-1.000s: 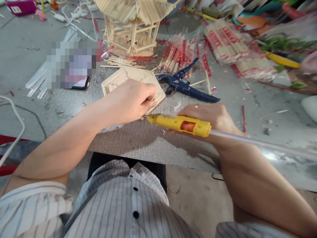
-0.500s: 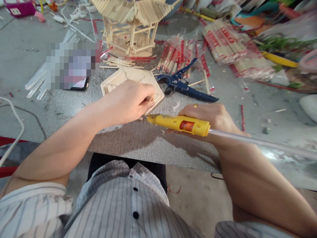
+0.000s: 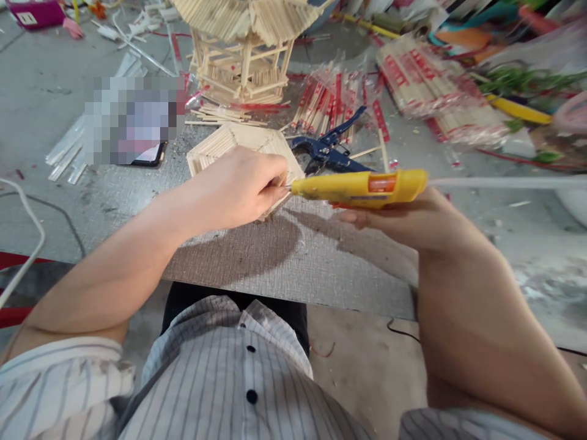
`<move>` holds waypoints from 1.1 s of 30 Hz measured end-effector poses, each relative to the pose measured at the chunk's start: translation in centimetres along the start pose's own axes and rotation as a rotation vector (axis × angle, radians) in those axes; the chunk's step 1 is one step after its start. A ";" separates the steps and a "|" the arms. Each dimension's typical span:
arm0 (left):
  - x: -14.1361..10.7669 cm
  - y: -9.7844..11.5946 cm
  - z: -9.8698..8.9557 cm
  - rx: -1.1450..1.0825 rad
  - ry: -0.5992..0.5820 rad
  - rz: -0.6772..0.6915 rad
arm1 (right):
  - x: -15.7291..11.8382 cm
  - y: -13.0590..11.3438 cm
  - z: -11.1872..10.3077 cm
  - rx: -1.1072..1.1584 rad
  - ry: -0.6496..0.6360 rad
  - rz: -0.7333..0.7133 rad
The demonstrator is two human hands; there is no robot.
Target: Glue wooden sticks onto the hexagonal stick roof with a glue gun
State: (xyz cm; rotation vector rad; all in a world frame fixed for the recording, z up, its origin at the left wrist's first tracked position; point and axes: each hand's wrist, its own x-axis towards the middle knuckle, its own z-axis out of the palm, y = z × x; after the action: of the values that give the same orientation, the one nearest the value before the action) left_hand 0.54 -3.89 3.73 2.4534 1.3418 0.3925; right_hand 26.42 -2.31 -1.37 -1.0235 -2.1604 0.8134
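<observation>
My left hand (image 3: 241, 186) is closed, thumb and fingers pinched at the near right edge of a hexagonal piece built from wooden sticks (image 3: 220, 137). The fingertips' exact hold is hidden. In my right hand (image 3: 403, 223) is a yellow hot glue gun (image 3: 348, 186), a long clear glue stick (image 3: 504, 182) running out of its back. The gun's nozzle points left, close to my left fingertips and the piece's right edge. Just behind lie dark blue cutting pliers (image 3: 328, 156), partly covered by the gun.
A pavilion-like model of wooden sticks (image 3: 243, 61) stands at the back, loose sticks (image 3: 220, 116) before it. Packaged chopsticks (image 3: 422, 76) and red-and-clear wrappers (image 3: 325, 101) lie right. Clear glue sticks (image 3: 68, 153) and a phone (image 3: 147, 156) are left. A white cable (image 3: 30, 220) hangs at far left.
My right hand has raised the glue gun and shifted it right and away from me, its nozzle now higher along the piece's edge. My left hand has stayed almost still.
</observation>
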 end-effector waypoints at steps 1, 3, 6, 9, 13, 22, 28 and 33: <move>0.0 0.0 0.0 -0.001 -0.001 -0.003 | 0.0 0.2 -0.2 0.035 -0.008 0.045; 0.0 0.0 0.0 -0.002 0.001 -0.007 | -0.1 0.4 -0.7 0.114 -0.049 0.144; -0.1 0.0 0.0 -0.007 0.003 -0.004 | 0.2 0.2 -1.0 0.204 -0.148 0.250; -0.1 0.1 -0.1 -0.017 -0.002 0.005 | 0.5 -0.6 -0.8 0.310 -0.179 0.353; -0.1 0.2 -0.2 -0.012 -0.010 0.000 | 0.8 -1.6 -0.2 0.296 -0.178 0.510; -0.1 0.1 -0.2 0.017 -0.013 0.031 | 1.1 -1.7 0.8 0.295 -0.216 0.548; 0.0 0.0 -0.3 0.035 -0.021 0.032 | 1.1 -1.9 1.2 0.347 -0.206 0.518; 0.0 0.1 -0.3 0.050 -0.015 0.042 | 1.1 -2.1 1.3 0.378 -0.189 0.495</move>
State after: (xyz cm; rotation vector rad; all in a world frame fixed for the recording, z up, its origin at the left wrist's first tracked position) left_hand 0.48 -3.92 4.09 2.5242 1.3107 0.3533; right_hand 23.94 -2.80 -0.33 -1.3333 -1.8083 1.5352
